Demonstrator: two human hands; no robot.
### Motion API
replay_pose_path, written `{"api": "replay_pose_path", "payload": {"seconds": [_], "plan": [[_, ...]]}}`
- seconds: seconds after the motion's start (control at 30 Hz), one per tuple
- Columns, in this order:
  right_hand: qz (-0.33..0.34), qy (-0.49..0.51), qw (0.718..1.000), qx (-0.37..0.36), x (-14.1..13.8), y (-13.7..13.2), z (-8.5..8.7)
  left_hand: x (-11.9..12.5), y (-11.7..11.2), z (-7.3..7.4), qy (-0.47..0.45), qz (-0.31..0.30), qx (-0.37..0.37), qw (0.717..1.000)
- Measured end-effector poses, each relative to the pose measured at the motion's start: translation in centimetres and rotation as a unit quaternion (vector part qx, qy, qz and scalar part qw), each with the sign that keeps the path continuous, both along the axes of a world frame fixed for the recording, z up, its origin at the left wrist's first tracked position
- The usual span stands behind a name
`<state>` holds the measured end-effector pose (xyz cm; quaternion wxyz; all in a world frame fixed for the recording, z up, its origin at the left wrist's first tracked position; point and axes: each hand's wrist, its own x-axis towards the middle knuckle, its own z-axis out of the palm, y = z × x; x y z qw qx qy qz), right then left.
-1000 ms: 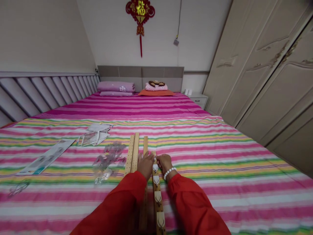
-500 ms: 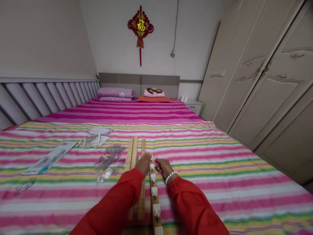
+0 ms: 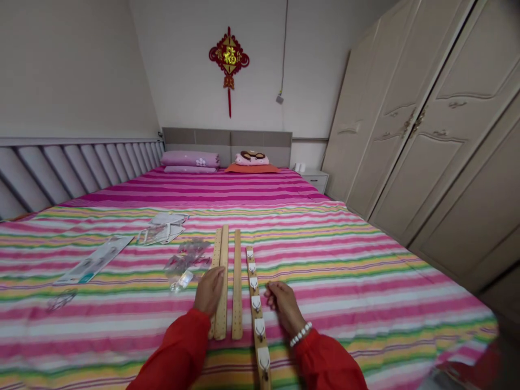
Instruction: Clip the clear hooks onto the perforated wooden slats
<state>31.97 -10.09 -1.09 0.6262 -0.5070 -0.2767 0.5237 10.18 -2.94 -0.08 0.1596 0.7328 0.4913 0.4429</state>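
The right hand [image 3: 283,307] is held half-curled, seemingly empty, beside the hook rail [image 3: 255,303], with open bedspread [image 3: 357,281] beyond. The left hand's [image 3: 209,291] spread and hold cannot be told.

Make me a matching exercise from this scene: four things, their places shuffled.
Things
1. hook strip
2. bead bracelet
3. red ornament
4. left hand

Places
A. just behind the right hand, around the wrist
B. on the wall, above the headboard
C. by the close-set pair of wooden strips
D. on the bed cover, between both hands

Pairs: 1-D, 2-A, 3-B, 4-C
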Motion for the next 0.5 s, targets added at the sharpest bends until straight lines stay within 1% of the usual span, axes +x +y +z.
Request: {"api": "replay_pose_path", "payload": {"seconds": [0.07,0.13,0.2,0.27,0.4,0.5], "plan": [[-0.010,-0.022,1.000,0.008,-0.1,-2.8,-0.3,-1.2,-0.9,-0.5,-0.020,0.020,0.010,1.000],[-0.021,-0.037,0.999,0.012,-0.4,-5.6,-0.9,-1.9,-1.4,-1.0,-0.044,0.034,0.016,0.998],[-0.035,-0.024,0.999,0.007,-0.7,-8.3,-1.9,-2.2,-1.6,-1.5,-0.073,0.051,0.015,0.996],[-0.027,0.007,0.999,-0.030,-1.1,-10.6,-3.4,-2.3,-1.6,-1.9,-0.102,0.066,0.002,0.993],[0.040,0.055,0.996,-0.062,-1.6,-13.9,-6.0,-2.6,-1.3,-2.4,-0.145,0.062,-0.022,0.987],[0.099,0.069,0.991,-0.059,-2.1,-14.9,-6.8,-2.9,-1.1,-2.6,-0.150,0.059,0.002,0.987]]}}
